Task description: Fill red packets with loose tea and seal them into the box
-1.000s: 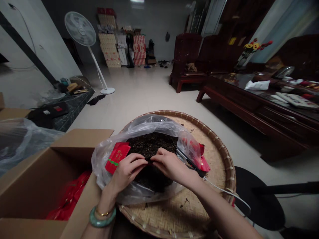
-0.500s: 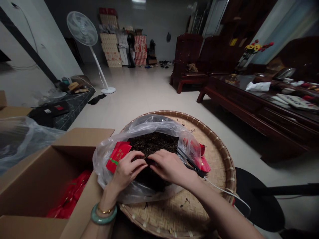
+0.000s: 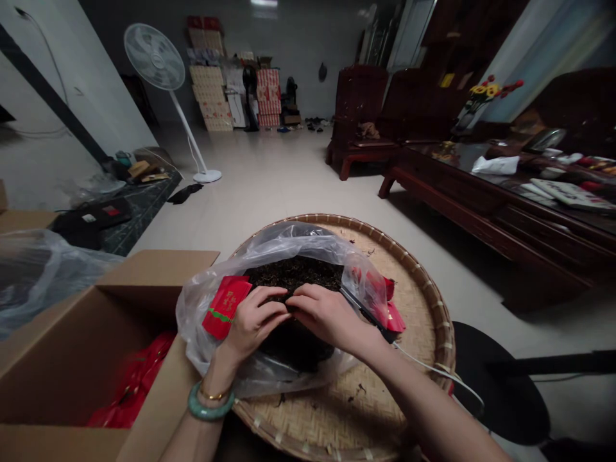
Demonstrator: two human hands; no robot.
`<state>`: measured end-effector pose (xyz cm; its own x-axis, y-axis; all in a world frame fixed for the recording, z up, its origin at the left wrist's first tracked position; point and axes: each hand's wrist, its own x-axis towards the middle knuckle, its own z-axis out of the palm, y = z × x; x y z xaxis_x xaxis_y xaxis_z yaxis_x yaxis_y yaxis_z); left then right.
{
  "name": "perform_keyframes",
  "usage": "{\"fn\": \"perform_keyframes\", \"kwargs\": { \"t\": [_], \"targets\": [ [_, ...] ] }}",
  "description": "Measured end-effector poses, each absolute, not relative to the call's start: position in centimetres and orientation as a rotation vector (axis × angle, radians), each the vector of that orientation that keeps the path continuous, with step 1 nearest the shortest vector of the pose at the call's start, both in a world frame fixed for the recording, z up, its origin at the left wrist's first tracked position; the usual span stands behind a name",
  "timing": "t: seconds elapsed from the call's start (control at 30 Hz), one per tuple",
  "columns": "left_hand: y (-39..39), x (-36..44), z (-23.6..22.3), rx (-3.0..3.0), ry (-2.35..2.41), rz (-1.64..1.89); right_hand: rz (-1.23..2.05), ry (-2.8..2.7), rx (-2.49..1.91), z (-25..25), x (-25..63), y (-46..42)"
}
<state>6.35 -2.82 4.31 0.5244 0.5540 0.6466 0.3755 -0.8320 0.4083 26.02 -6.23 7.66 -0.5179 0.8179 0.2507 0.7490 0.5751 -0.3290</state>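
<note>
My left hand (image 3: 256,321) and my right hand (image 3: 327,316) meet over an open clear plastic bag (image 3: 191,314). Dark, dry, twisted leaves, like loose tea, (image 3: 298,268) fill the bag. Thumbs and fingers of both hands are pinched together, fingertips almost touching. Whatever lies between them is hidden. Beside my left hand, a red packet (image 3: 231,296) with gold characters and a green band rests on the bag's edge. A slim black tool (image 3: 368,313) with a white cord lies right of my right hand. More red packets (image 3: 395,317) lie beyond it.
The bag sits on a round woven bamboo tray (image 3: 346,423) with scattered leaf bits. At left stands an open cardboard box (image 3: 52,359) holding red packets (image 3: 139,378). A black round base (image 3: 500,385) is at right. Farther off are a white fan (image 3: 154,58) and a dark wooden table (image 3: 481,218).
My left hand has shifted slightly up and right, closer to my right hand. Both remain pinched over the leaves. The view has moved a little.
</note>
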Motion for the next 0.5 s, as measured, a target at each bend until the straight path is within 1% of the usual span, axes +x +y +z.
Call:
{"fn": "perform_keyframes", "kwargs": {
  "t": [0.3, 0.4, 0.5],
  "targets": [
    [-3.6, 5.6, 4.2, 2.605, 0.712, 1.020, 0.448, -2.460, -1.254, 6.9, 28.0, -5.8],
    [-4.2, 5.1, 4.5, 2.654, 0.684, 0.962, 0.445, -2.474, -1.216, 7.5, 28.2, -6.6],
    [-4.8, 4.8, 4.4, 2.687, 0.641, 0.980, 0.394, -2.533, -1.219, 8.1, 28.1, -7.7]
  ]
}}
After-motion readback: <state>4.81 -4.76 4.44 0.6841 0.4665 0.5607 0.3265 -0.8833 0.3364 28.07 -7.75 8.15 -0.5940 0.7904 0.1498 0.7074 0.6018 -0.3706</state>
